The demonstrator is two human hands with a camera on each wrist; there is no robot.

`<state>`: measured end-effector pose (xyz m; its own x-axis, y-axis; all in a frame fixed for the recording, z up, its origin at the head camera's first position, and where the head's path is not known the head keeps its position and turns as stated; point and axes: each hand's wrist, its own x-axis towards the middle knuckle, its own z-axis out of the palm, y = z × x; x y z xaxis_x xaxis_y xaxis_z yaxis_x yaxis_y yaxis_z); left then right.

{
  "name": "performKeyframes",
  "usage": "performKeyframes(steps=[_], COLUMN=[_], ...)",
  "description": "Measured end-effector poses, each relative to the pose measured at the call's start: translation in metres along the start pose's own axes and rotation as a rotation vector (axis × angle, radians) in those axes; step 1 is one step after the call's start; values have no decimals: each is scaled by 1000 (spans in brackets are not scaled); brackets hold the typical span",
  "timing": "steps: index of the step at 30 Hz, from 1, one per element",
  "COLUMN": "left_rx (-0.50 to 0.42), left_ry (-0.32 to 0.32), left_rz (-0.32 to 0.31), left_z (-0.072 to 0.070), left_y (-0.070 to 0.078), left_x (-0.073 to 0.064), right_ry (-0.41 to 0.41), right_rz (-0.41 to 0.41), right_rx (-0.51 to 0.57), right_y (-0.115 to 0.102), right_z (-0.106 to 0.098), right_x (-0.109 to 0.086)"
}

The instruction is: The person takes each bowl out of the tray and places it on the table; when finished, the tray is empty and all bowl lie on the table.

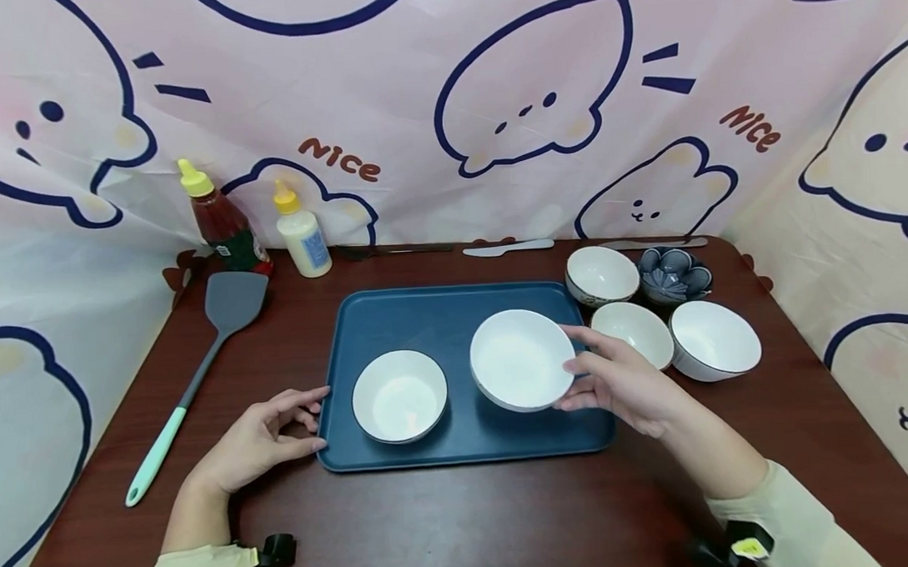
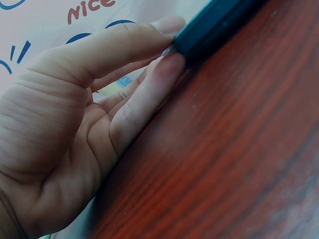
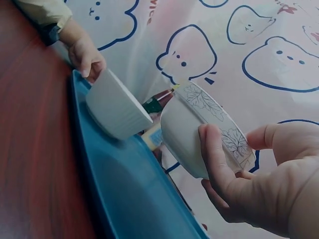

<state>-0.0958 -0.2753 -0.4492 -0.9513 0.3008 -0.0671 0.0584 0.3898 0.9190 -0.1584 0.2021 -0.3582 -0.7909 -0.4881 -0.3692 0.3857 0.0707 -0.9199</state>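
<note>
My right hand grips a white bowl by its right side, holding it above the right half of the blue tray. Grey leaf drawings run round this bowl's outside, as the right wrist view shows. On the tray's left half stands a second white bowl with a thin dark rim, touched by neither hand. At the tray's left edge, near the front corner, my left hand touches the tray with thumb and index finger extended. The left wrist view shows those fingertips against the tray's edge.
Right of the tray cluster white bowls and a dark petal-shaped bowl. A grey spatula with a mint handle lies left. Behind stand a red sauce bottle and a white yellow-capped bottle. A knife lies behind the tray.
</note>
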Motion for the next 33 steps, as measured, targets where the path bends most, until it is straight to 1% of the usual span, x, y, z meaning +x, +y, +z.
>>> performKeyframes(steps=[5, 11, 15, 19, 24, 27, 30, 33], left_rx=[-2, 10, 8, 7, 17, 20, 14, 4], left_ry=[-7, -3, -4, -3, -1, 0, 0, -1], left_rz=[-9, -20, -19, -18, -20, -19, -17, -10], left_z=[1, 0, 0, 0, -1, -1, 0, 0], left_y=[-1, -2, -2, -1, -1, -1, -1, -2], left_x=[2, 2, 2, 2, 2, 2, 2, 2], right_ry=[-39, -145, -225, -278, -287, -291, -317, -358], right_rz=[-27, -93, -110, -85, -16, 7, 4, -9], right_rx=[-44, -123, -111, -89, -120, -158, -166, -130], right_y=[6, 13, 15, 13, 7, 5, 5, 9], right_z=[-13, -38, -55, -71, -87, -96, -105, -116], right_x=[-20, -35, -43, -52, -60, -64, -68, -70])
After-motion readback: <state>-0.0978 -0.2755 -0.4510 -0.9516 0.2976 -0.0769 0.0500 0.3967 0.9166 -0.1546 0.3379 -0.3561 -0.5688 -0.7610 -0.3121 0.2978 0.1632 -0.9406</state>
